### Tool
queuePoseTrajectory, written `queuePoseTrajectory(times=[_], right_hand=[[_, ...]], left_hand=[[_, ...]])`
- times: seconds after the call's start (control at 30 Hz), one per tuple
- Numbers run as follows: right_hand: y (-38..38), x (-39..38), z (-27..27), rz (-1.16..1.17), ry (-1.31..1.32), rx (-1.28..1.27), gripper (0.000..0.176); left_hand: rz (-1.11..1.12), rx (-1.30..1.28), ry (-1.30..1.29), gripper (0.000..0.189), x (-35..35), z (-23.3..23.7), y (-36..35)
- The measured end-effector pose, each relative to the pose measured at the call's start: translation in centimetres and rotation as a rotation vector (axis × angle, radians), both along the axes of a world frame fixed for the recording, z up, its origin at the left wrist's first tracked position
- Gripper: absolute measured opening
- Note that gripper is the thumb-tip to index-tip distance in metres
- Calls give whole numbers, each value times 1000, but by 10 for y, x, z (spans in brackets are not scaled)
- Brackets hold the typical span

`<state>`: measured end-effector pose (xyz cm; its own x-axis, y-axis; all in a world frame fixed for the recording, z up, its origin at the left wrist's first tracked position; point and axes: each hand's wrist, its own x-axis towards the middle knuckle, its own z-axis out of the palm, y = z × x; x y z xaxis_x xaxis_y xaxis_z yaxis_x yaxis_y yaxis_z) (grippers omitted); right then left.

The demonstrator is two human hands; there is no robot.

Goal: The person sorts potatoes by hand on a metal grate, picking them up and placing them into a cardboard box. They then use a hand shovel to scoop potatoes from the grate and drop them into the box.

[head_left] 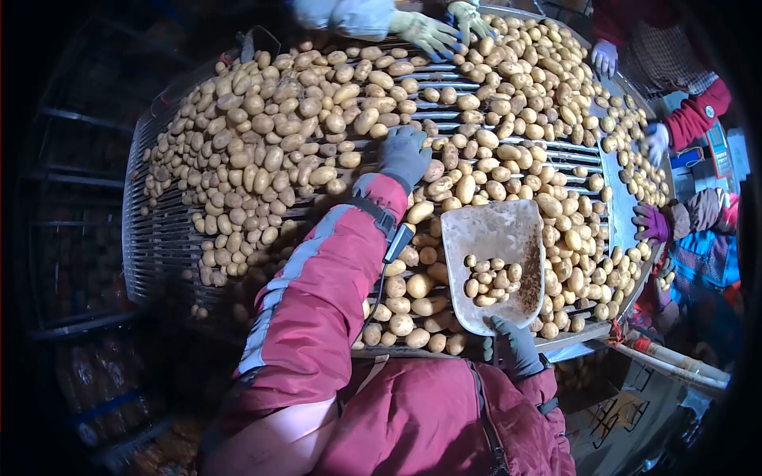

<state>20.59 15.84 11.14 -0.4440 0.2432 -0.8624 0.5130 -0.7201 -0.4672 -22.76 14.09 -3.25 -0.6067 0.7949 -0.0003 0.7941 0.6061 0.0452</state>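
My right hand (514, 347), in a grey glove, is closed round the handle end of a worn white scoop (496, 230). Several small potatoes (490, 282) lie in the scoop, which rests over the potatoes near the front edge. My left hand (405, 152), also gloved in grey, reaches out among the potatoes (468, 189) in the middle of the slatted sorting table (567, 157). Its fingers curl down and look closed; whatever is under them is hidden. A strap with a small black device (398, 243) sits at my left wrist.
Across the table, a co-worker's gloved hands (429, 36) touch potatoes. More gloved hands are at the right edge, one in a purple glove (651, 222). A large potato heap (254, 143) covers the left side. Pale poles (675, 361) stick out at lower right.
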Motion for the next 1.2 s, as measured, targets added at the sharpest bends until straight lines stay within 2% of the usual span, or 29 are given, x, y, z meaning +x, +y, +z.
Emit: queuePoseTrajectory(times=[0.03, 0.07, 0.2, 0.3, 0.37, 0.4, 0.47, 0.5, 0.53, 0.57, 0.6, 0.63, 0.7, 0.77, 0.8, 0.83, 0.87, 0.9, 0.93, 1.0, 1.03, 1.07, 1.1, 1.17, 1.2], right_hand=[[0, -3, 5, -52, -47, -109, 15], [-1, -3, 4, -57, -47, -109, 15], [1, -4, 6, -86, -30, -113, 12], [-4, 2, -2, -167, -24, -107, 12], [1, 8, -5, -130, -13, -186, 15], [3, 12, -13, -133, -8, -188, 15], [0, 19, -28, -23, 9, -20, 20], [0, 15, -24, -18, 14, -29, 20], [3, 10, -17, -54, 14, -49, 22], [5, 6, -13, -86, 12, -67, 25], [7, 8, -17, -5, 59, 42, 24], [8, 17, -34, 13, 59, 40, 24], [6, 39, -69, 121, 324, 237, 28], [15, 6, -13, -56, 107, -126, 35], [22, 10, -14, -8, 36, -213, 37], [32, 12, -8, 45, 90, -390, 33], [32, 4, 5, 15, 56, -367, 32], [29, -1, 13, -16, 26, -341, 32], [32, 2, 7, 9, 47, -335, 32], [28, -1, 8, 20, 36, -331, 33], [27, -3, 6, 17, 27, -316, 33], [27, -1, 0, 24, 62, -333, 29], [28, 0, -8, 39, 65, -336, 29], [26, 0, -22, 22, 91, -378, 23], [20, -6, -22, -39, 43, -246, 20]], left_hand=[[56, -36, -55, 41, 5, 20, 5], [85, -68, -142, 42, 8, 42, 11], [33, -112, -81, 39, 0, 33, 26], [69, -103, -17, 36, -11, -2, 30], [91, -51, 14, 32, 6, 39, 20], [115, 71, -60, 29, 7, 45, 16], [108, 259, -163, 32, 19, 61, 5], [70, 456, -201, 35, 29, 50, -4], [-11, 591, -455, 31, 50, 74, -13], [60, 591, -644, 24, 72, 80, -19], [-213, 736, -719, 24, 87, 61, -27], [-258, 545, -722, 28, 107, 87, -36], [-222, 677, -598, 34, 124, 99, -61], [27, 621, -569, 40, 106, 110, -104], [132, 719, -518, 39, 97, 114, -132], [301, 497, -415, 41, 77, 97, -177], [404, 630, -475, 42, 63, 62, -233], [381, 109, -59, 45, 65, 108, -255], [453, 8, 29, 49, 53, 69, -312], [478, -5, 146, 58, 58, 31, -394], [506, -35, 207, 60, 68, 38, -399], [612, -31, 128, 62, 85, 39, -397], [716, -26, 47, 63, 108, 58, -366], [560, 37, 128, 64, 115, 17, -356], [640, -80, -76, 61, 131, 55, -311]])
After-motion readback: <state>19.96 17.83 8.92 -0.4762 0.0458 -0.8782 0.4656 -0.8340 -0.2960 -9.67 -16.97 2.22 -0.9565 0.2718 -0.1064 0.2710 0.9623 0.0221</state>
